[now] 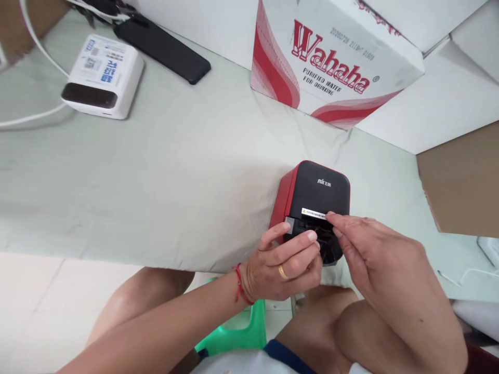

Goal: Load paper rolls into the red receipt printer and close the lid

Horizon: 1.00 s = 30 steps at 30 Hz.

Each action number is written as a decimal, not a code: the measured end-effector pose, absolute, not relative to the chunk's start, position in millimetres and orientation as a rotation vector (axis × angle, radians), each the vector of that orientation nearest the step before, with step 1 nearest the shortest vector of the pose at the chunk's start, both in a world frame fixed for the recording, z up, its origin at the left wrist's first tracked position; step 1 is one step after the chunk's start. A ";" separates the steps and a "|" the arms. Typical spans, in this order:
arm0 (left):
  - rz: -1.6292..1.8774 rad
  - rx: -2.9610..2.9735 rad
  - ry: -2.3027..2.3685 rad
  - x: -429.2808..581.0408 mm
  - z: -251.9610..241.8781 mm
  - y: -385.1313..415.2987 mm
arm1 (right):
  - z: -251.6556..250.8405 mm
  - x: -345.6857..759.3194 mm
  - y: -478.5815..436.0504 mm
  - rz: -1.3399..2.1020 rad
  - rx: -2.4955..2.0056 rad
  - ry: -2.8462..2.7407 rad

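A small red and black label printer (315, 195) sits at the near edge of a table covered with pale green cloth (187, 171). My left hand (286, 265), with a gold ring and a red wrist string, curls around the printer's front lower edge, fingers closed on it. My right hand (370, 249) comes from the right, and its fingertips pinch at the front slot just under a white warning sticker (313, 213). What the fingertips grip inside the slot is hidden.
A white and red Wahaha water carton (331, 57) stands behind the printer. A white device (103, 75) with a cable and a black phone (163, 47) lie at the far left. Brown cardboard (463, 182) is at the right. A green stool (237, 330) shows between my knees.
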<state>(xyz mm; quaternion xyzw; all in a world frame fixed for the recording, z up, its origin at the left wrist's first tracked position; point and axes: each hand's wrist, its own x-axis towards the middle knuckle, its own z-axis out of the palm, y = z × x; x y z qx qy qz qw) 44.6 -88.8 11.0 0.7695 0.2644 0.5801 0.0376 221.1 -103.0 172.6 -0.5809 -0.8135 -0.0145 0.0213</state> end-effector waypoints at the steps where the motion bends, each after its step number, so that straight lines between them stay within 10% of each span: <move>1: 1.767 2.351 0.786 44.8 11.6 -88.4 | 171.6 219.5 -103.0 -0.093 -1.801 -2.553; 16: 1.556 1.825 0.956 35.2 14.4 -66.0 | 170.9 200.4 -92.0 -0.246 -1.783 -2.515; 30: 1.003 1.026 0.525 15.4 13.1 -22.3 | 182.8 236.0 -111.8 0.553 -1.496 -2.632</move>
